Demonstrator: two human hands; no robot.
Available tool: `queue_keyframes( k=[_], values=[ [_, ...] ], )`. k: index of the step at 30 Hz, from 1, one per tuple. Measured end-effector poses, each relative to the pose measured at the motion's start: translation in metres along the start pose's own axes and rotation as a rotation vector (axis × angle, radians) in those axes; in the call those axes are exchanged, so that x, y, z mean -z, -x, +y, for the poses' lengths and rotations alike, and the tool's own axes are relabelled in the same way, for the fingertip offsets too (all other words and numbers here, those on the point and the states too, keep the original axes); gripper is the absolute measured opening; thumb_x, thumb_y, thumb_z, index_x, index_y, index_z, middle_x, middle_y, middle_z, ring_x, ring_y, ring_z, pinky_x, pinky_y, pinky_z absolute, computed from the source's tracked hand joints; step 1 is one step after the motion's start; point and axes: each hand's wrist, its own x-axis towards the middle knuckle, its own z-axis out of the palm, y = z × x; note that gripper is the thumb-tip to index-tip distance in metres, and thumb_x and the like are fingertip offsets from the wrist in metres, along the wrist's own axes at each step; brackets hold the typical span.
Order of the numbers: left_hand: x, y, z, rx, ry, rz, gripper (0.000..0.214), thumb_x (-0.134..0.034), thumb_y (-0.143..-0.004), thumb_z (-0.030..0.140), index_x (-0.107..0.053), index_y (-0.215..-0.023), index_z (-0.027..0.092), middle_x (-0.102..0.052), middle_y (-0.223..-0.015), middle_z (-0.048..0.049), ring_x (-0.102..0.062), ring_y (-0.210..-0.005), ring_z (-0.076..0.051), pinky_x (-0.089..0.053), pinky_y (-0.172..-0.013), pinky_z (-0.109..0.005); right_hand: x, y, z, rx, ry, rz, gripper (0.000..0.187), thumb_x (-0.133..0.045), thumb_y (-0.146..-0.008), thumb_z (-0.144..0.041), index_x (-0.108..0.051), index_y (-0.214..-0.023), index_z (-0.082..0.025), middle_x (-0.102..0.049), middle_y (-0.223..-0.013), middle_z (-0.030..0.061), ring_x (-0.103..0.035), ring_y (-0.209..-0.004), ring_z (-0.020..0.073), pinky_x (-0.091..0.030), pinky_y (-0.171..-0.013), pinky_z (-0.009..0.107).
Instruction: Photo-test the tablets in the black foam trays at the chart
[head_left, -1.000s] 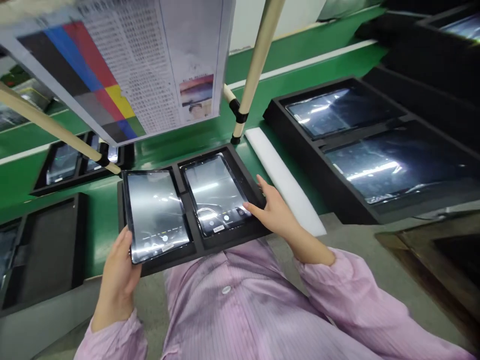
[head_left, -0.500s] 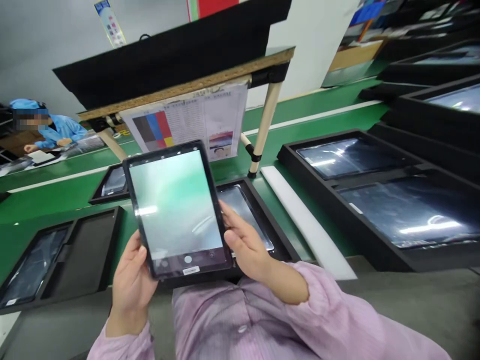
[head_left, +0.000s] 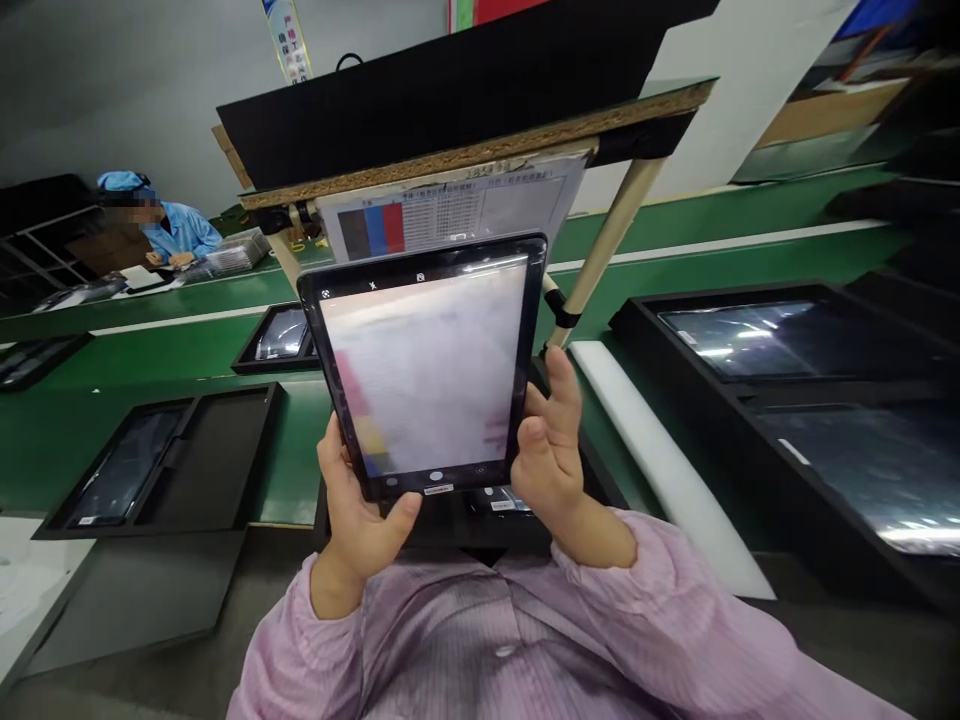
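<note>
A black tablet (head_left: 427, 370) is raised upright in front of me, its screen showing a blurred, pale camera picture with coloured patches at the left. My left hand (head_left: 360, 520) grips its lower left corner, thumb at the bottom edge and fingers behind. At the right edge is my right hand (head_left: 551, 450), its thumb and fingers spread; whether a fingertip touches the tablet's side I cannot tell. Behind the tablet, a printed sheet with colour blocks (head_left: 457, 215) hangs under a wooden shelf (head_left: 480, 150). Below lies a black tray (head_left: 592, 470), mostly covered by the tablet and hand.
Black trays with tablets (head_left: 675, 380) stand at the right, beside a white foam strip (head_left: 667, 460). Another tray (head_left: 259, 450) lies at the left on the green bench (head_left: 300, 430). A co-worker in blue (head_left: 180, 230) sits far left.
The tablet has risen and tilted towards the printed sheet, and its screen went from greenish to pale with colour patches. My right hand has loosened, its fingers spreading. The view has shifted left.
</note>
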Motion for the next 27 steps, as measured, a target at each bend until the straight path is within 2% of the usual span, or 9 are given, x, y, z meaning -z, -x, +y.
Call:
queue_keyframes(
  k=[2,5,12,16,23,27],
  values=[
    [0.0008,0.0032,-0.0017,0.001,-0.128,-0.021,0.106,-0.079,-0.077,0.048,-0.015,-0.160,0.026,-0.032,-0.151,-0.0186,-0.043,-0.138,-0.033,-0.041,-0.112,-0.048,-0.0015,-0.0010,-0.0010,0.015,-0.008,0.009,0.057,-0.043,-0.102,-0.053,-0.033,-0.155,-0.037,-0.037,-0.161,0.0013,-0.048,-0.139,0.0261,-0.042,-0.116,0.047],
    [0.0008,0.0062,-0.0031,0.011,-0.293,-0.028,0.117,-0.081,-0.074,0.050,-0.007,-0.160,0.025,-0.029,-0.146,-0.0194,-0.037,-0.139,-0.036,-0.036,-0.114,-0.056,-0.0043,-0.0047,-0.0030,-0.020,-0.077,-0.009,0.054,-0.043,-0.100,-0.057,-0.044,-0.149,-0.032,-0.047,-0.154,0.0034,-0.045,-0.142,0.0269,-0.041,-0.118,0.048],
    [-0.0025,0.0054,-0.0029,-0.018,-0.559,-0.030,0.127,-0.082,-0.071,0.055,0.002,-0.161,0.022,-0.033,-0.130,-0.0165,-0.037,-0.128,-0.037,-0.033,-0.110,-0.063,-0.0071,-0.0083,0.0006,-0.272,-0.380,-0.072,0.047,-0.050,-0.097,-0.063,-0.061,-0.130,-0.030,-0.062,-0.140,0.0026,-0.051,-0.138,0.0263,-0.042,-0.117,0.048],
    [-0.0042,0.0057,-0.0046,-0.049,-0.587,-0.024,0.130,-0.083,-0.069,0.055,0.002,-0.161,0.020,-0.033,-0.131,-0.0179,-0.037,-0.126,-0.037,-0.033,-0.109,-0.064,-0.0061,-0.0055,0.0021,-0.373,-0.285,-0.083,0.062,-0.047,-0.091,-0.074,-0.064,-0.125,-0.025,-0.070,-0.127,0.0062,-0.054,-0.134,0.0294,-0.047,-0.112,0.049],
    [-0.0058,0.0059,-0.0041,-0.047,-0.562,-0.010,0.127,-0.085,-0.068,0.053,-0.004,-0.160,0.020,-0.033,-0.135,-0.0197,-0.037,-0.128,-0.037,-0.028,-0.112,-0.066,-0.0053,-0.0090,0.0021,-0.329,-0.120,-0.089,0.070,-0.039,-0.090,-0.079,-0.064,-0.127,-0.025,-0.072,-0.121,0.0067,-0.056,-0.133,0.0296,-0.050,-0.109,0.050],
    [-0.0073,0.0060,-0.0044,-0.048,-0.572,-0.001,0.125,-0.085,-0.069,0.053,-0.005,-0.159,0.019,-0.032,-0.137,-0.0207,-0.037,-0.128,-0.037,-0.028,-0.112,-0.066,-0.0047,-0.0097,0.0020,-0.318,-0.106,-0.102,0.069,-0.037,-0.091,-0.078,-0.064,-0.126,-0.025,-0.072,-0.120,0.0070,-0.055,-0.133,0.0295,-0.049,-0.109,0.051]
  ],
)
